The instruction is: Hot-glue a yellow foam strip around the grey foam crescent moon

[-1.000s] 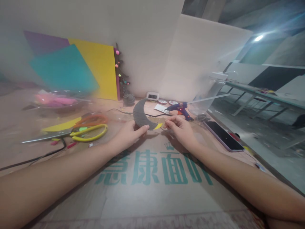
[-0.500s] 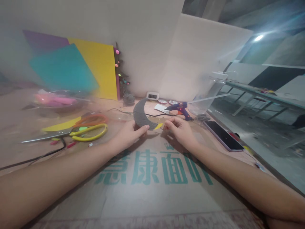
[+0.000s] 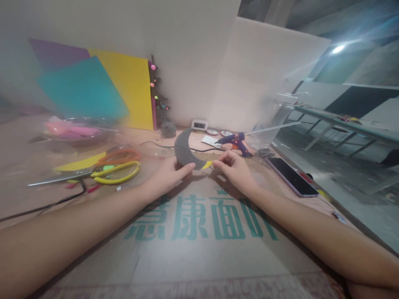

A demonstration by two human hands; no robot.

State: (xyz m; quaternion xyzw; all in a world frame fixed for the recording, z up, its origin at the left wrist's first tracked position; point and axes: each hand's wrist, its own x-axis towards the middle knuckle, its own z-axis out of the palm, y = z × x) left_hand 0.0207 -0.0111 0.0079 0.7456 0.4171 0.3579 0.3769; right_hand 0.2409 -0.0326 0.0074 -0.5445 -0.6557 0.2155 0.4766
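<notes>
My left hand (image 3: 176, 171) grips a crescent moon shape (image 3: 184, 150) from below, thumb across its lower front. Grey yarn is wound around most of the crescent in close rows, and its lower right tip (image 3: 207, 165) shows bare yellow. Beside that tip, my right hand (image 3: 230, 165) is closed in a pinch. A thin dark strand, seemingly the grey yarn, shows faintly between the tip and these fingers. Both hands are just above a cardboard sheet (image 3: 187, 257) with green printed characters.
Scissors (image 3: 116, 176) with orange and yellow handles lie at left, near a clear bowl (image 3: 107, 124) with pink pieces. Behind my hands are a blue glue gun (image 3: 233, 140), its light red, and a small white clock (image 3: 199, 125). A phone (image 3: 291, 176) lies at right.
My right hand has turned slightly at the yellow tip, its fingers now a little higher and more extended. My left hand and the crescent have stayed almost still.
</notes>
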